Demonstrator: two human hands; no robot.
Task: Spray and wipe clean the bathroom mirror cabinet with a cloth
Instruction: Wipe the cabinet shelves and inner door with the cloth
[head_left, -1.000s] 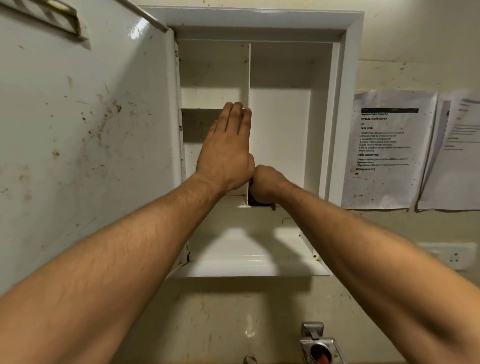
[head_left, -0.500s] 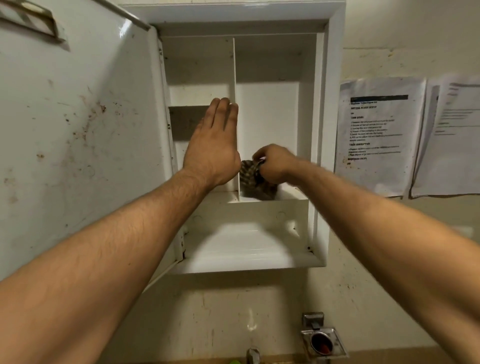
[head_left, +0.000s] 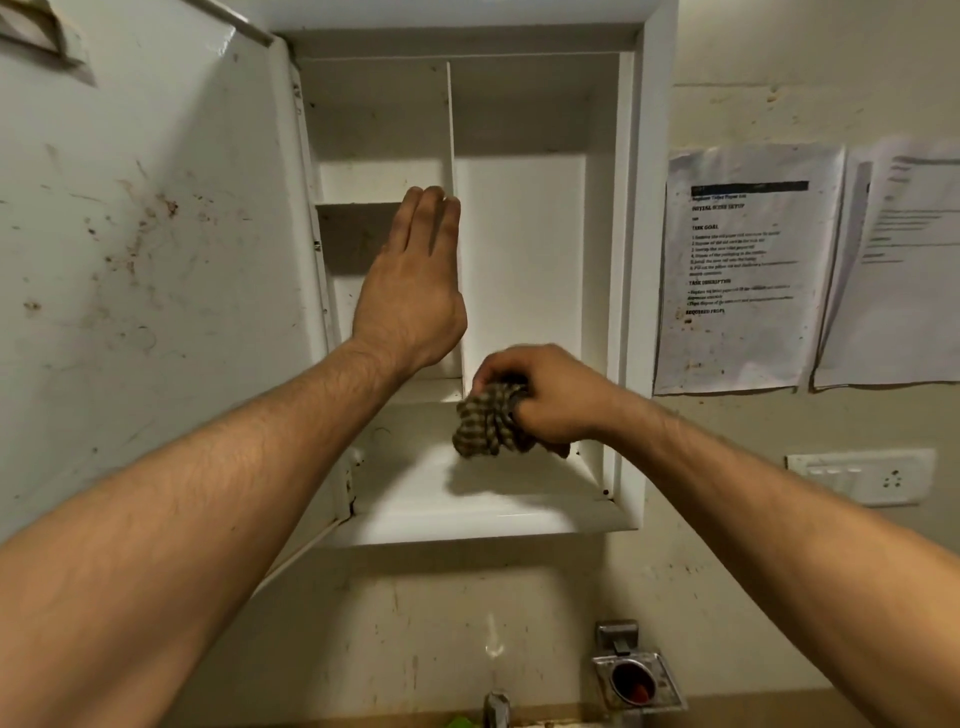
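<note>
The white mirror cabinet (head_left: 647, 260) hangs open on the wall, with a vertical divider (head_left: 451, 130) and a low bottom shelf (head_left: 415, 499). Its door (head_left: 145, 260) swings out to the left, its inner face spotted with brown stains. My left hand (head_left: 410, 291) is flat with straight fingers against the divider and the left compartment. My right hand (head_left: 545, 395) grips a bunched checked cloth (head_left: 485, 426) over the bottom shelf, just right of the divider's foot. No spray bottle is in view.
Two printed paper sheets (head_left: 743, 265) hang on the wall right of the cabinet. A white switch and socket plate (head_left: 862, 475) sits below them. A metal holder (head_left: 636, 675) and a tap top (head_left: 496, 709) are under the cabinet.
My right hand came out of the right compartment with the cloth and dropped to the bottom shelf, so the cloth now shows. My left hand stayed flat on the divider.
</note>
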